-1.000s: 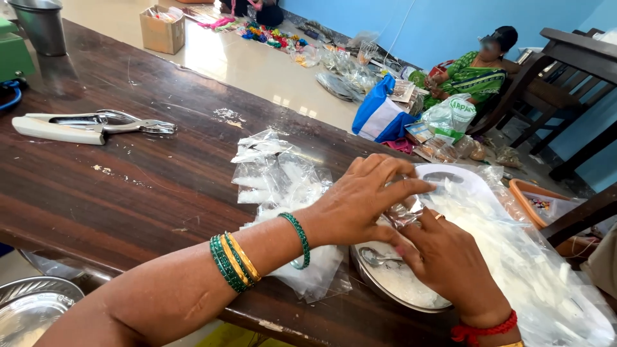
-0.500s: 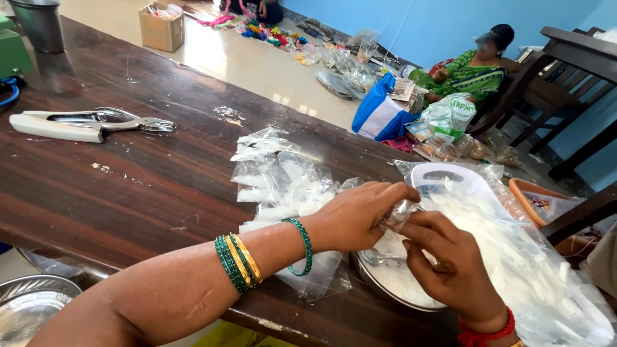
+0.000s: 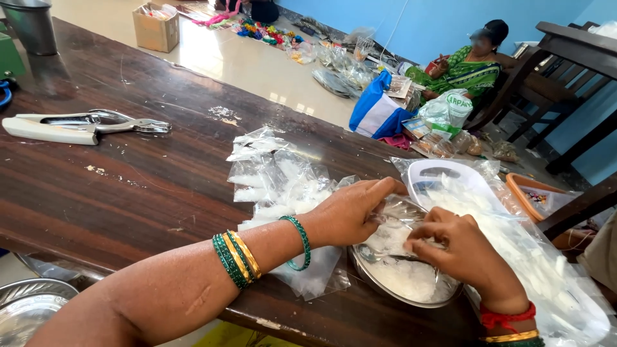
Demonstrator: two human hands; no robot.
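Head view: left hand (image 3: 350, 215) and right hand (image 3: 459, 250), fingers pinched on a clear pouch (image 3: 398, 225) over the steel plate (image 3: 385, 289) of white granules at the counter's (image 3: 128, 193) near edge. Filled pouches (image 3: 276, 180) piled left; big bag (image 3: 527, 257) right looks mostly full. Far-left counter open around the punch tool (image 3: 83, 125).

My left hand (image 3: 350, 212) and my right hand (image 3: 459, 247) together pinch a small clear plastic pouch (image 3: 393, 226) over a round steel plate (image 3: 405, 283) holding white granules. The plate sits at the near edge of the dark wooden worktop (image 3: 128, 186). A pile of filled clear pouches (image 3: 276, 180) lies just left of my left hand. A white-handled metal punch tool (image 3: 83, 124) lies well apart, farther left.
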